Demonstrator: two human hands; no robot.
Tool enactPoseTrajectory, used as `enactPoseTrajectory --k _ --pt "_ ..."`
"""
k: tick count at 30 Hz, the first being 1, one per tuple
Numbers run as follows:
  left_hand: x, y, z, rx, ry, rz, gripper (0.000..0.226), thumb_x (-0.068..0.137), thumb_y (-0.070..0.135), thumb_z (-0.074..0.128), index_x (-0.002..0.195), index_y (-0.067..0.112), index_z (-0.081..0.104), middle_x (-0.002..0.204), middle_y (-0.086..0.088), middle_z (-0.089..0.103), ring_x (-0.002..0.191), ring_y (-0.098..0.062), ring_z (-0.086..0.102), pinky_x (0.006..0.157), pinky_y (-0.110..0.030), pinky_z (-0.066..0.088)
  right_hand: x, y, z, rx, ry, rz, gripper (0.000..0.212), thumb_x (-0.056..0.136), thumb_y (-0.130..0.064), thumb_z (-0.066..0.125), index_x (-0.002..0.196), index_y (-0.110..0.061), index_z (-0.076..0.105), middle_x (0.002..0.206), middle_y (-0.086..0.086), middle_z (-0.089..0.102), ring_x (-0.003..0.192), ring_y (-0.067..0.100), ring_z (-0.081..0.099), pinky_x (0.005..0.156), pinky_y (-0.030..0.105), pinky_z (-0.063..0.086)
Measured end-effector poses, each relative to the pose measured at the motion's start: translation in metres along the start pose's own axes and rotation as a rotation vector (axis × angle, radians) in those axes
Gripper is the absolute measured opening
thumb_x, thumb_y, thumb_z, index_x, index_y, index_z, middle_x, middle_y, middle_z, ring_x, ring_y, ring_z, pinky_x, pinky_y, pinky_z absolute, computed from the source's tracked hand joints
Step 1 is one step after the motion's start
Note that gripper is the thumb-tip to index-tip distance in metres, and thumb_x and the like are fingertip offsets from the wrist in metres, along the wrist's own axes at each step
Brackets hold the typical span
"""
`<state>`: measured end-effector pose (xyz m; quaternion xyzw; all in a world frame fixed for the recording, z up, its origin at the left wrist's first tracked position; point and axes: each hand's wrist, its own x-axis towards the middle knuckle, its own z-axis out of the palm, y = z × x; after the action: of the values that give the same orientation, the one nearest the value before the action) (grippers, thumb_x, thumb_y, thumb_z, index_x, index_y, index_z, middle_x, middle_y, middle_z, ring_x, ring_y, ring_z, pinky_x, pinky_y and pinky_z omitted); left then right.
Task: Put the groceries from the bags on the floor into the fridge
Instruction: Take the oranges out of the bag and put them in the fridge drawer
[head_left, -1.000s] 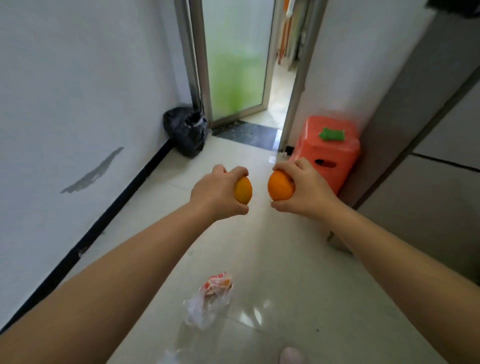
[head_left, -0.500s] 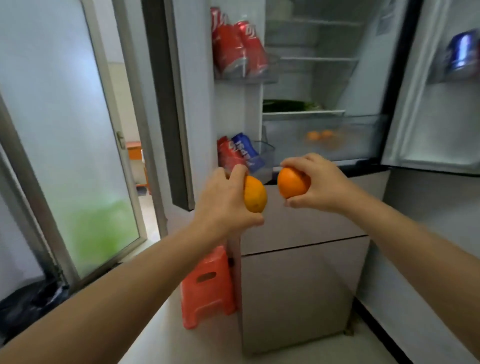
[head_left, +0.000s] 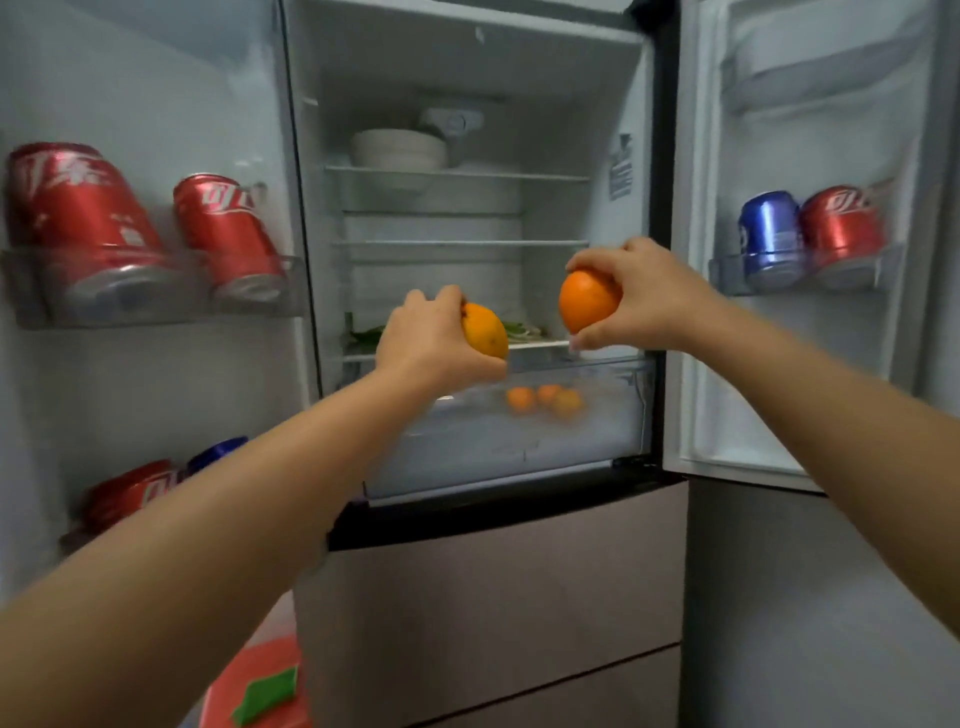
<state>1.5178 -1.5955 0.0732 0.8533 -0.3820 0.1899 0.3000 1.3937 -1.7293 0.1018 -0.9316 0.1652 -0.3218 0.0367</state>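
Note:
The fridge (head_left: 566, 93) stands in front of me with both upper doors swung wide. My left hand (head_left: 426, 338) grips a yellow-orange orange (head_left: 485, 330) in front of the lowest shelf. My right hand (head_left: 641, 296) holds a deeper orange one (head_left: 584, 301) slightly higher, near the right inner wall. Below both hands the clear crisper drawer (head_left: 498, 441) contains three small oranges (head_left: 543, 400). The bags on the floor are out of sight.
Red cans (head_left: 78, 213) and a blue can (head_left: 215, 449) fill the left door racks; a blue can (head_left: 769, 234) and a red can (head_left: 839, 226) sit in the right door. White bowls (head_left: 397, 148) occupy the top shelf, greens (head_left: 366, 335) the lowest. A red stool (head_left: 260, 686) stands at bottom left.
My view swung from the floor and hallway up to the open fridge. Both hands, each still holding its orange, rose and reached toward the lower shelf.

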Motion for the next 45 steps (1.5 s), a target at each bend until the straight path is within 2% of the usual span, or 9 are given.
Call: enactPoseTrajectory --k 11,18,21,25,27,31,35,38,45 --pt "0.179 0.006 0.100 0.252 -0.236 -0.030 0.046 0.071 0.047 0.070 0.101 0.015 0.057 0.093 -0.003 0.052 0.085 -0.023 0.049 0.069 -0.030 0.040 0.146 0.117 0.070 -0.132 -0.061 -0.034 0.069 0.072 -0.036 0.075 0.131 -0.024 0.042 0.129 0.010 0.044 0.117 0.029 0.046 0.091 0.035 0.041" --pt "0.273 -0.017 0.170 0.584 -0.570 -0.050 0.031 0.076 0.042 0.066 0.067 0.014 0.057 0.062 -0.001 0.049 0.061 -0.020 0.052 0.068 -0.027 0.045 0.249 0.150 0.144 -0.357 -0.505 -0.163 0.068 0.071 -0.034 0.076 0.130 -0.023 0.045 0.128 0.006 0.051 0.116 0.026 0.051 0.084 0.027 0.041" --pt "0.293 -0.037 0.206 0.584 -0.769 -0.099 0.039 0.083 0.039 0.062 0.108 0.010 0.065 0.083 -0.007 0.055 0.076 -0.021 0.053 0.071 -0.027 0.043 0.283 0.158 0.187 -0.414 -0.793 -0.176 0.067 0.070 -0.031 0.078 0.129 -0.024 0.046 0.131 0.006 0.049 0.113 0.029 0.054 0.093 0.040 0.051" --pt "0.315 -0.072 0.246 0.566 -0.891 -0.147 0.046 0.083 0.040 0.063 0.118 0.011 0.057 0.102 -0.010 0.052 0.067 -0.023 0.053 0.071 -0.029 0.043 0.317 0.161 0.245 -0.560 -1.082 -0.267 0.074 0.073 -0.025 0.075 0.137 -0.022 0.039 0.139 0.008 0.042 0.119 0.031 0.049 0.098 0.046 0.049" --pt "0.326 -0.085 0.259 0.609 -0.901 -0.144 0.048 0.081 0.042 0.064 0.120 0.015 0.057 0.106 -0.010 0.055 0.071 -0.023 0.053 0.066 -0.029 0.045 0.328 0.160 0.266 -0.580 -1.140 -0.318 0.071 0.074 -0.023 0.075 0.136 -0.021 0.039 0.138 0.009 0.043 0.117 0.031 0.049 0.099 0.045 0.048" --pt "0.342 -0.111 0.284 0.706 -0.810 -0.069 0.022 0.074 0.045 0.065 0.081 0.027 0.054 0.091 -0.003 0.052 0.078 -0.021 0.049 0.070 -0.026 0.043 0.334 0.165 0.296 -0.652 -1.156 -0.484 0.066 0.075 -0.023 0.075 0.131 -0.013 0.042 0.131 0.014 0.050 0.114 0.030 0.051 0.092 0.036 0.046" --pt "0.352 -0.122 0.314 0.541 -0.795 -0.081 0.054 0.078 0.045 0.066 0.122 0.013 0.057 0.104 -0.009 0.056 0.093 -0.023 0.057 0.078 -0.031 0.047 0.322 0.180 0.314 -0.662 -1.089 -0.566 0.070 0.074 -0.029 0.075 0.131 -0.012 0.038 0.128 0.017 0.048 0.114 0.034 0.051 0.077 0.034 0.040" --pt "0.352 -0.128 0.334 0.431 -0.740 -0.093 0.058 0.079 0.044 0.065 0.124 0.011 0.050 0.127 -0.010 0.057 0.116 -0.027 0.057 0.090 -0.032 0.048 0.323 0.190 0.317 -0.623 -1.033 -0.557 0.071 0.073 -0.031 0.075 0.130 -0.012 0.037 0.126 0.017 0.049 0.112 0.034 0.052 0.077 0.033 0.040" --pt "0.348 -0.148 0.348 0.251 -0.613 -0.086 0.056 0.080 0.034 0.068 0.124 0.007 0.046 0.128 -0.013 0.054 0.117 -0.028 0.054 0.089 -0.031 0.046 0.316 0.192 0.332 -0.597 -0.973 -0.555 0.070 0.076 -0.033 0.072 0.131 -0.010 0.036 0.127 0.016 0.045 0.111 0.032 0.051 0.070 0.033 0.036"
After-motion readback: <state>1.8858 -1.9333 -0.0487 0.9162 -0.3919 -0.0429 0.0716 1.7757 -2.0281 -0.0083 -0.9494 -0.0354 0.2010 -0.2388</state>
